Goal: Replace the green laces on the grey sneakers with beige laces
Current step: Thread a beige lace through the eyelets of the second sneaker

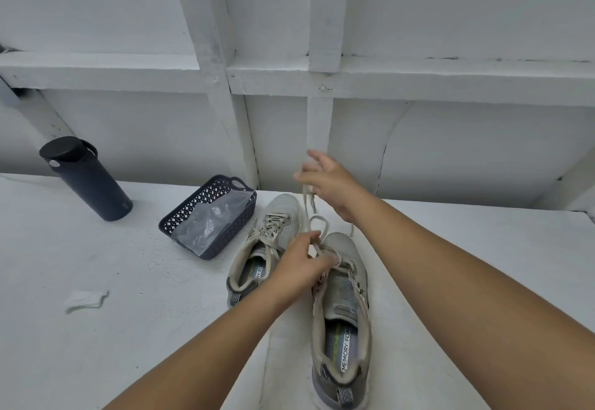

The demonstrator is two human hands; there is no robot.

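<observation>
**Sam:** Head view shows your left hand (301, 266) down on the near shoe (343, 316), fingers curled and pinching the lace (317, 222) where it comes out of the low holes. Your right hand (328, 180) is up high past the toe. Its fingers look spread out, and the lace end hangs from it, but I can't tell how tight you hold it.

**Kim:** So what should you do to make this pull good?

**Sam:** I think you should pull slow and straight up, and keep your left hand pressing so the shoe stays put. Keep the lace flat, not twisted. Make both ends the same length before you go to the next holes.

**Kim:** Where are the shoes?

**Sam:** Both sit on the white table (128, 280), side by side. The far shoe (267, 245) looks all laced in beige. I see no green lace.

**Kim:** What's in the basket (180, 213)?

**Sam:** A crumpled clear bag (209, 222), nothing else I can see. It sits just left of the far shoe. The bottle (85, 177) has its lid on, so you can't see inside.
</observation>
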